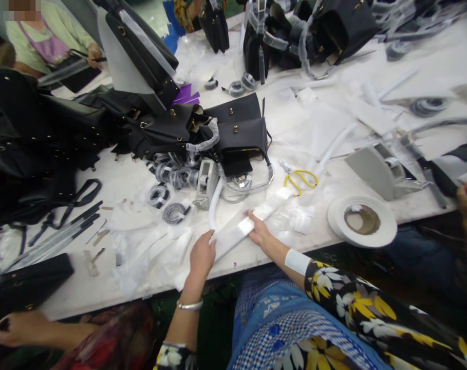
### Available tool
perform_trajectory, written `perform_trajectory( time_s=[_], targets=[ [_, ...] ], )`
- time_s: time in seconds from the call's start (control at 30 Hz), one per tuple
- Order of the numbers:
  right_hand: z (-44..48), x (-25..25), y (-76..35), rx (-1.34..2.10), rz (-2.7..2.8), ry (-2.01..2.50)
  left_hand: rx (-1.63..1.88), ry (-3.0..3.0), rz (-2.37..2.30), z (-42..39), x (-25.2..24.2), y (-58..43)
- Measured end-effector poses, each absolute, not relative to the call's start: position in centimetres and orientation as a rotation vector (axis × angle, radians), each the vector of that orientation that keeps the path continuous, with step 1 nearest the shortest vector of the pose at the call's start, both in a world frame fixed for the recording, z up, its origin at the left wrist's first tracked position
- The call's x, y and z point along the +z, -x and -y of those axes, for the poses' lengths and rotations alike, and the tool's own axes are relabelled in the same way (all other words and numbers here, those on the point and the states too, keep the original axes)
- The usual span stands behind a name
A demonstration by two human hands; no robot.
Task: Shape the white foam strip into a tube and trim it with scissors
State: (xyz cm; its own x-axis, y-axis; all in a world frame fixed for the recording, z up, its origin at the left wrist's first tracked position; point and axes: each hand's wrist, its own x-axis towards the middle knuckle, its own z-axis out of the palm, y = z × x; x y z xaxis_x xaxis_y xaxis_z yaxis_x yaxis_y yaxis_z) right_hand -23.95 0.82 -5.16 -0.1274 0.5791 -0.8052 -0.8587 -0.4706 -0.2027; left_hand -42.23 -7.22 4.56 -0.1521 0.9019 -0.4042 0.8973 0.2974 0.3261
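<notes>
A flat, shiny white plastic strip stretches slantwise over the front of the table. My right hand pinches it near its middle, thumb on top. At its near left end, the curled fingers of my left hand grip the edge; the fingertips are partly hidden. Beyond my hands lie scissors with yellow handles and a grey tape dispenser. A narrow white tube runs from beside the dispenser towards my left hand. Black handbags with clear-wrapped handles stand behind these.
A big roll of white strip lies at the right front edge, with a second tape dispenser behind it. Coiled wrapped straps and crumpled plastic are on the left. Co-workers' hands show at both sides and far left.
</notes>
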Motion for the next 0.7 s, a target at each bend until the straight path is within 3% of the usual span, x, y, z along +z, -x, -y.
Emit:
perform_trajectory(
  time_s=[0.1, 0.23, 0.47, 0.7],
  targets=[
    [-0.8, -5.2, 24.0, 1.806, -0.378, 1.049, 0.353, -1.641, -1.934, 2.0, 3.2, 37.5],
    [-0.7, -5.1, 24.1, 1.844, -0.361, 0.983, 0.429, -1.543, -1.85, -2.9, 0.5, 34.4],
    [-0.3, -4.8, 24.3, 1.81, -0.347, 0.963, 0.722, -1.2, -1.651, -3.2, -0.7, 35.3],
    [-0.5, -4.1, 24.1, 1.925, -0.277, 0.891, 0.594, -1.002, -1.448, -2.7, 0.6, 34.5]
  ],
)
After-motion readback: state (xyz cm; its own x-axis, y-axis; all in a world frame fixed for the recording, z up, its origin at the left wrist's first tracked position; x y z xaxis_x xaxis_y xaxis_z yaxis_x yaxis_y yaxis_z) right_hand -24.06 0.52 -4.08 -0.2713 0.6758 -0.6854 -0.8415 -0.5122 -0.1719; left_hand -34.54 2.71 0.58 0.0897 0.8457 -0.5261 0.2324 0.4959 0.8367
